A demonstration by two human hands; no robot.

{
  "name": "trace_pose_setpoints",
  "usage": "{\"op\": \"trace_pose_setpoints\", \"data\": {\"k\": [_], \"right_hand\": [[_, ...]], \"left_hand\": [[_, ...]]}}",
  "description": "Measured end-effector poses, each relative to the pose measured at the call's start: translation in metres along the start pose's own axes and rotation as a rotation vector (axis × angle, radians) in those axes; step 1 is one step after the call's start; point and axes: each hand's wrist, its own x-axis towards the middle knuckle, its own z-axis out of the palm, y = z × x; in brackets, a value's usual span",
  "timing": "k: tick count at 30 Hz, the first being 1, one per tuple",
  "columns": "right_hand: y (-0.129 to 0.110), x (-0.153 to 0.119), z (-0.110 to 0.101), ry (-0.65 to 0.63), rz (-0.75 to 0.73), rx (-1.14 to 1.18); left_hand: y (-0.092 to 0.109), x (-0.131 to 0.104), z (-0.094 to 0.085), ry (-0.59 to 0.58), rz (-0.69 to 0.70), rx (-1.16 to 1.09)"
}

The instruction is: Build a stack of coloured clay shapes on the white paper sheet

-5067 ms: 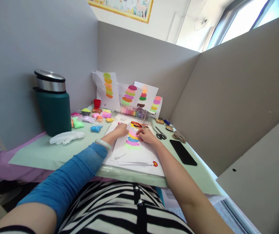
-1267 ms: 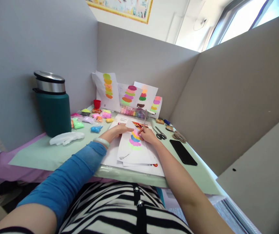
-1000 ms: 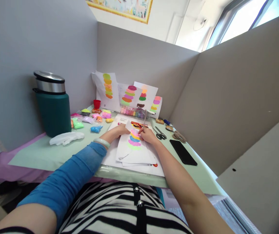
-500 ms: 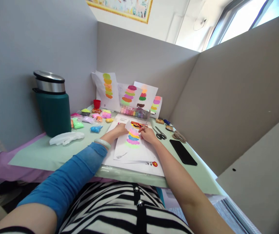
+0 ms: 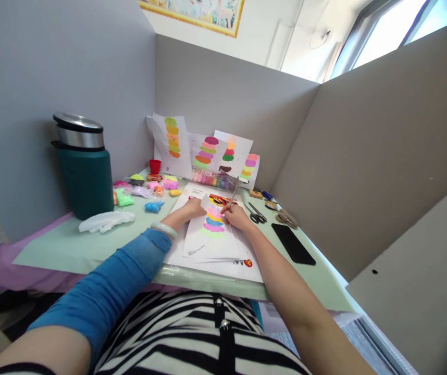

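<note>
Above the white pad, my left hand [image 5: 195, 208] pinches the left edge of a paper sheet [image 5: 208, 246] painted with stacked pink, yellow, blue and green bands. My right hand [image 5: 237, 215] is closed around a thin, stick-like tool [image 5: 234, 190] by the sheet's right side. The tool's upper end points up and away from me; its lower tip is too small to make out. Beneath the sheet lie more paper and the pad [image 5: 176, 255], which has a red and yellow printed picture near its top.
Black scissors [image 5: 255, 213] and a black phone [image 5: 294, 244] lie to the right. On the left are a green flask [image 5: 86, 177], a white glove-like item [image 5: 106, 221] and several bright clay packets [image 5: 140, 191]. Painted sheets [image 5: 176, 146] lean against the back partition [image 5: 231, 88].
The tool in my right hand has tilted slightly, and the painted sheet has shifted a little to the right. My left hand keeps its hold on the sheet.
</note>
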Motion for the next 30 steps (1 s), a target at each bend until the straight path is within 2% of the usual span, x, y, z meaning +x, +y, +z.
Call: {"op": "trace_pose_setpoints", "data": {"k": [16,23,30], "right_hand": [[-0.0041,-0.0039,-0.0036,-0.015,0.015,0.027],[-0.006,-0.0036,-0.0049,0.023,-0.01,-0.005],[-0.0079,-0.0064,-0.0057,-0.028,-0.004,0.01]], "left_hand": [[0.0001,0.0008,-0.0006,-0.014,-0.002,-0.005],[0.0005,0.0,-0.0003,-0.003,0.001,-0.01],[0.0004,-0.0004,-0.0008,0.0,0.007,-0.012]]}}
